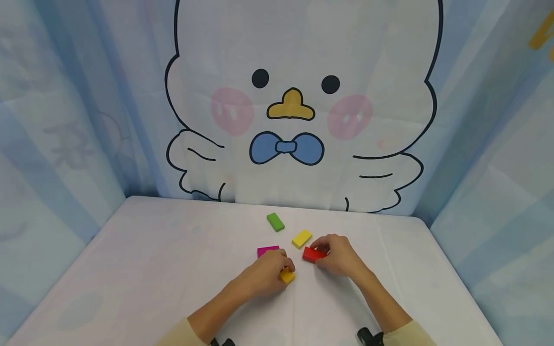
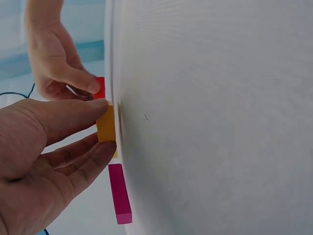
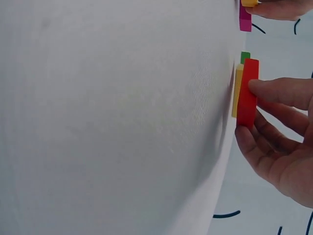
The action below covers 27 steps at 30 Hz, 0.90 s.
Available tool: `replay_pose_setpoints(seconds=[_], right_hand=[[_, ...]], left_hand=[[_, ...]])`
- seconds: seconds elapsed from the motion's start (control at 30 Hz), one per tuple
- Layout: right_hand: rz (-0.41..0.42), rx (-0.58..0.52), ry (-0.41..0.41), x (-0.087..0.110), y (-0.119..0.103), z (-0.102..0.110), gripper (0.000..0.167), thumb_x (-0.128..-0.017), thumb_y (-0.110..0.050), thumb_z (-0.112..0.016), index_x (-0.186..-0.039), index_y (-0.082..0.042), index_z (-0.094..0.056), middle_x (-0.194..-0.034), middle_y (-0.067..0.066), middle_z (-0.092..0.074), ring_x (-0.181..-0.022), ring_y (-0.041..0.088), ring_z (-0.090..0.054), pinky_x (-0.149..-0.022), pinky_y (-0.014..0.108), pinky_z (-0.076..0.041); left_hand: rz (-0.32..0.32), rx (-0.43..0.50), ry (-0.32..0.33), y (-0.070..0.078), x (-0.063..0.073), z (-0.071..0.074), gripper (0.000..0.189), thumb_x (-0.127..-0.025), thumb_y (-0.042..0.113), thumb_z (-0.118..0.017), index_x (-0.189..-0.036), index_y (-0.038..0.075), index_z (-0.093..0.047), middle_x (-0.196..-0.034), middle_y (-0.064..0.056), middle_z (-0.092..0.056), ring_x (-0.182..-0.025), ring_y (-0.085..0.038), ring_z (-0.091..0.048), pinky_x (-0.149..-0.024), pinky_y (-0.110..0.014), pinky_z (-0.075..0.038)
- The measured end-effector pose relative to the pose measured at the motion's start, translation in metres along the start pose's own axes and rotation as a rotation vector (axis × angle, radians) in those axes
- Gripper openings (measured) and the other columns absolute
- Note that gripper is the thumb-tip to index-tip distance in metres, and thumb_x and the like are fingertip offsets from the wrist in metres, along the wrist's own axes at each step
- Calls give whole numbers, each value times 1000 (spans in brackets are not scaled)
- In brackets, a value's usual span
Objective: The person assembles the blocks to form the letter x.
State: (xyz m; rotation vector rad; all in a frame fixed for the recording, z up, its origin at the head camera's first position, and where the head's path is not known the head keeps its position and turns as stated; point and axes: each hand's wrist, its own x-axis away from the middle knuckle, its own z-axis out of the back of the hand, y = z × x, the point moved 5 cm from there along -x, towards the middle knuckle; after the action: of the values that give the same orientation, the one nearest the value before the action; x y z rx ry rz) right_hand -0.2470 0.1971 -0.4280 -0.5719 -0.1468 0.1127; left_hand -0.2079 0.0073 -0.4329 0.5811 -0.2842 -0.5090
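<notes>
My left hand [image 1: 267, 273] pinches an orange-yellow block [image 2: 106, 123] between thumb and fingertips, low over the table. To its right, my right hand [image 1: 340, 254] grips a red block [image 3: 248, 93] with the thumb on one side and fingers on the other. A magenta block [image 1: 267, 250] lies just beyond my left hand, partly hidden by it in the head view. The light yellow block [image 1: 301, 238] rests a little past the red one. Farthest off is a green block [image 1: 275, 222], lying at a slant.
The white-covered table [image 1: 173, 259] carries the blocks. A curtain [image 1: 294, 182] printed with a cartoon bird stands along its back edge, with blue-and-white fabric [image 1: 47, 144] at the sides. Dark straps [image 1: 370, 336] show near the wrists.
</notes>
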Motion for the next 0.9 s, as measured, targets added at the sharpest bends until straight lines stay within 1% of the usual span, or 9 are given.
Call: replay_pose_setpoints(seconds=[0.17, 0.27, 0.63, 0.77, 0.9], right_hand=[[4, -4, 6, 4, -3, 0, 34, -82, -5, -85, -114, -16, -78, -104, 2, -70, -96, 19, -60, -87, 37, -61], [1, -11, 7, 7, -5, 1, 34, -82, -5, -85, -114, -16, -78, -104, 2, -70, -96, 19, -60, -86, 36, -61], [-12, -25, 17, 18, -8, 4, 34, -82, -4, -85, -113, -16, -78, -102, 2, -71, -93, 18, -60, -83, 34, -61], [-12, -33, 22, 21, -10, 4, 33, -82, -5, -86, -112, -16, -78, -101, 1, -70, -92, 18, -60, -82, 33, -61], [-2, -35, 22, 24, -10, 4, 31, -82, -5, -86, -110, -17, -79, -99, 0, -70, -91, 17, -60, -82, 33, -60]], left_hand=[[19, 3, -9, -1, 2, -2, 31, -83, 11, -87, -112, 16, -78, -101, 7, -63, -94, -5, -57, -86, -18, -58], [20, -5, -9, -2, 3, -3, 31, -83, 11, -87, -112, 16, -78, -101, 7, -63, -93, -5, -57, -85, -18, -57], [-20, -41, 5, -2, 1, -4, 28, -84, 11, -86, -110, 16, -78, -98, 8, -61, -91, -4, -54, -84, -17, -55], [-16, -34, 4, -3, 2, -3, 29, -84, 10, -85, -111, 16, -77, -99, 8, -61, -91, -4, -54, -84, -18, -55], [2, -13, -1, -4, 4, -3, 34, -83, 10, -86, -115, 16, -76, -104, 8, -63, -94, -5, -56, -84, -19, -56]])
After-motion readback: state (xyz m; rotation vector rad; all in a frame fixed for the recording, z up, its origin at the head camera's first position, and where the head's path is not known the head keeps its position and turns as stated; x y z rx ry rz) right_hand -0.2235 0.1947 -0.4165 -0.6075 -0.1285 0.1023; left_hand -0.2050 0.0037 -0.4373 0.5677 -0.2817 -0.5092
